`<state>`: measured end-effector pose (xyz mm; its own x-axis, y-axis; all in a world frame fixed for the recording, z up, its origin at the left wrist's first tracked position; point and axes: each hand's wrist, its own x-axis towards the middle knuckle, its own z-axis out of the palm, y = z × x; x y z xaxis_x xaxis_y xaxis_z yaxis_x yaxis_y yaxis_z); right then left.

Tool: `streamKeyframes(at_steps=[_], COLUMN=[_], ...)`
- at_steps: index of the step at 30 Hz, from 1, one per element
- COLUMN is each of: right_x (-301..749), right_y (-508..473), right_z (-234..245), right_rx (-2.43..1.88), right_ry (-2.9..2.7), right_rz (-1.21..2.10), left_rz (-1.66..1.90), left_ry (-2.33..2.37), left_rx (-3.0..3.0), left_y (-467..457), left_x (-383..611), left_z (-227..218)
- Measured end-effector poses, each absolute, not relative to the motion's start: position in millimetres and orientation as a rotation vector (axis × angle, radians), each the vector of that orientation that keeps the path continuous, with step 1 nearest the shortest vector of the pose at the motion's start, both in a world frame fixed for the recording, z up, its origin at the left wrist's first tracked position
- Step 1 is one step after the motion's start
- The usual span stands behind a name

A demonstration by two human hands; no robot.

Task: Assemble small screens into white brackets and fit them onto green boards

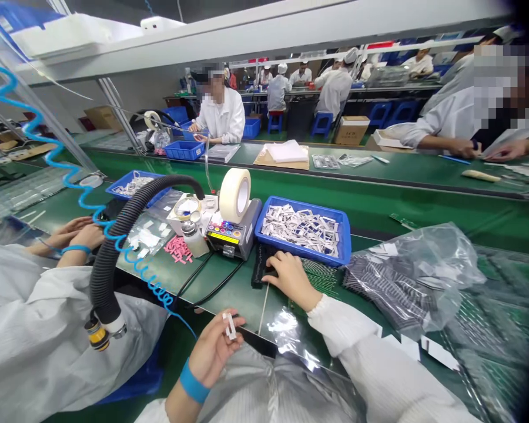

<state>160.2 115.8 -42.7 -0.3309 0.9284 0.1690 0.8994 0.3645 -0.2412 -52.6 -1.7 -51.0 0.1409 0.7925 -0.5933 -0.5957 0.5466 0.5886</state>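
My left hand (215, 348) is near the bench's front edge, palm up, with a small white rectangular frame (230, 326) held between thumb and fingers. On the bench, my right hand (292, 279) reaches to a black strip (258, 267) beside the blue tray; its thumb and curled fingertips press around the strip's edge, and dark material shows between them. Directly behind that hand, the blue tray (347, 249) carries a heap of white frames (300, 229) like the held one.
A tape dispenser (231, 235) bears a tape roll (235, 194). Left of it are a pump bottle (194, 238), pink pieces (178, 250) and a black hose (108, 258). A plastic bag of dark strips (392, 288) lies right. A co-worker's hands (77, 232) are at left.
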Motion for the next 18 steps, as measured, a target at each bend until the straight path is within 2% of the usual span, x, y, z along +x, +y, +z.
streamKeyframes(at_steps=[10, 14, 18], right_x=[170, 181, 191], right_y=[136, 151, 149], right_z=[-52, -60, -40], right_rx=[-1.477, -1.47, -1.495], right_ry=[-2.45, -2.326, -2.152], right_rz=[0.143, 0.423, 0.602], left_rz=[1.275, 1.443, 1.645], left_ry=[1.078, 1.085, 1.086], left_rx=[-0.014, -0.1, -0.187], left_y=[-14, -18, -24], left_x=[-106, -132, -178], left_z=[-74, -77, -79])
